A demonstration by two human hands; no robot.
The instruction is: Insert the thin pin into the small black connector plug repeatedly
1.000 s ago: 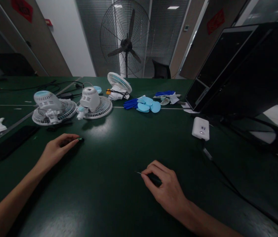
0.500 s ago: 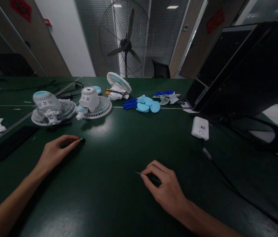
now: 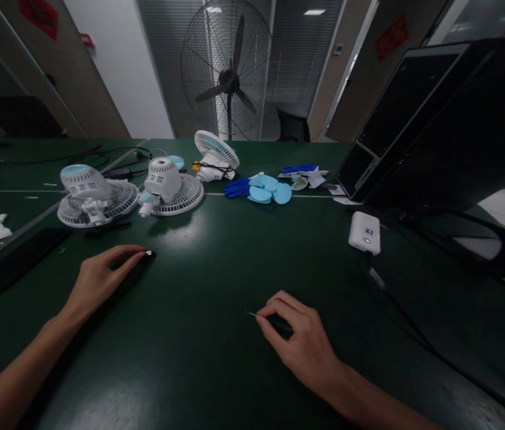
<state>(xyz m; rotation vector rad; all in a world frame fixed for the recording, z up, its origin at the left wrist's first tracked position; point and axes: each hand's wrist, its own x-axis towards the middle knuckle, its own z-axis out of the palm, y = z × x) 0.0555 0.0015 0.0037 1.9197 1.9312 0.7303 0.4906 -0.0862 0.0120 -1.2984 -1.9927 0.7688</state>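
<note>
1. On the white box (image 3: 364, 233) to your right, you can read two dark digits (image 3: 369, 231), a 2 and a 1; you cannot tell which way up they stand, hence their order.
2. On the red sheet (image 3: 39, 17) at your upper left, you see darker markings, too dim to read.
3. On the second red sheet (image 3: 391, 37), upper right, you find markings equally illegible.

Three small white fans (image 3: 164, 179), one standing fan (image 3: 229, 80)
One light-blue blade set (image 3: 270, 190), one white box (image 3: 364, 232), one thin tool (image 3: 251, 313), one tiny part (image 3: 149, 254), two red wall hangings (image 3: 39, 17).
</note>
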